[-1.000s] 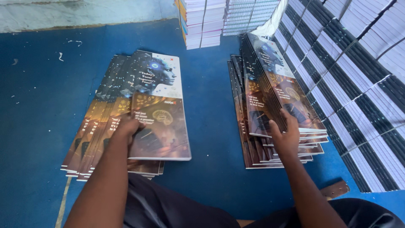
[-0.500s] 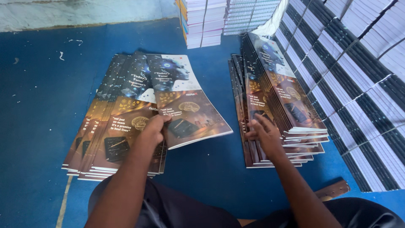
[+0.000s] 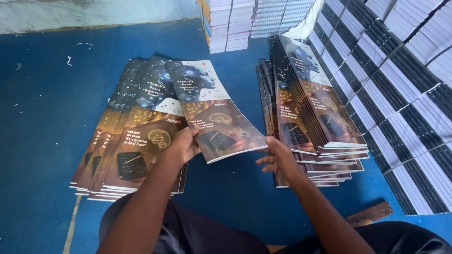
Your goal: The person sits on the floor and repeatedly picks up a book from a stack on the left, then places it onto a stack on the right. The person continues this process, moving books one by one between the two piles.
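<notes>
- Left hand (image 3: 184, 146): fingers closed on the lower left edge of a booklet (image 3: 214, 115), which is lifted and tilted between two stacks.
- Right hand (image 3: 278, 157): fingers spread loosely, tips at the booklet's lower right corner; whether they grip it, cannot tell.
- Left stack (image 3: 127, 141) fanned on the blue floor (image 3: 42, 94).
- Right stack (image 3: 310, 113) leans beside strapped bundles (image 3: 405, 94).
</notes>
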